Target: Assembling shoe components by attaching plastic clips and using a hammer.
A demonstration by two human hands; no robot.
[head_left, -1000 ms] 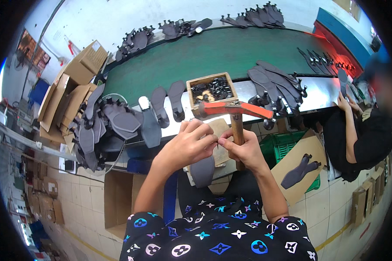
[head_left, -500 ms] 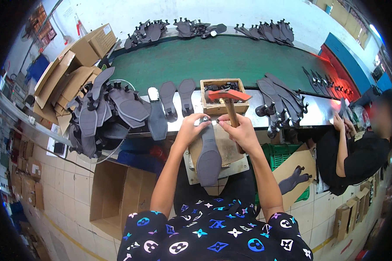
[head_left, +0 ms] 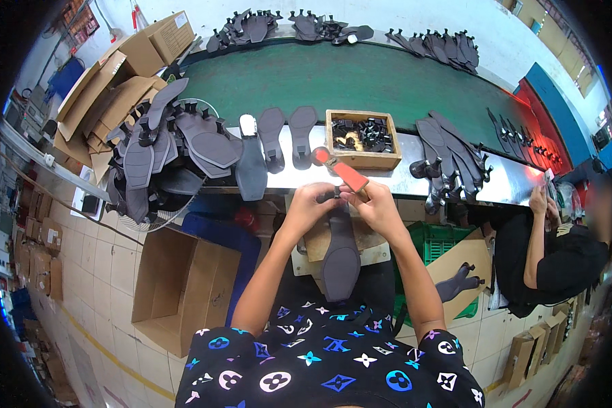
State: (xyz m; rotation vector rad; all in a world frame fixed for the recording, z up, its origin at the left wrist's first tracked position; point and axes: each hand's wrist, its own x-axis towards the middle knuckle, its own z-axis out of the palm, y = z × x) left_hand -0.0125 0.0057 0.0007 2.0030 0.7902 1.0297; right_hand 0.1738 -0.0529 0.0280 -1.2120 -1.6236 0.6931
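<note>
A dark grey shoe sole (head_left: 342, 265) with a heel at its far end lies bottom up over a small work stand (head_left: 374, 246). My left hand (head_left: 310, 209) pinches at the heel end; a tiny dark piece shows at the fingertips, too small to name. My right hand (head_left: 379, 209) is closed around a hammer (head_left: 350, 175) with an orange-red head, tilted across the hand. Its thumb and forefinger also meet at the heel, close to the left fingertips. Just beyond, a wooden box (head_left: 367, 161) holds many small black pieces.
Three soles, one being a black sole (head_left: 250, 170), lie left of the box. A heap of heeled soles (head_left: 139, 166) fills the left; more soles (head_left: 448, 153) lie right. Behind runs a green conveyor belt (head_left: 299, 75). A co-worker (head_left: 547, 251) sits at right. An open carton (head_left: 156, 299) stands on the floor.
The hammer head has swung from lying crosswise to a slant, dropping toward my right hand. Both hands have drawn together over the heel. The whole view has shifted slightly.
</note>
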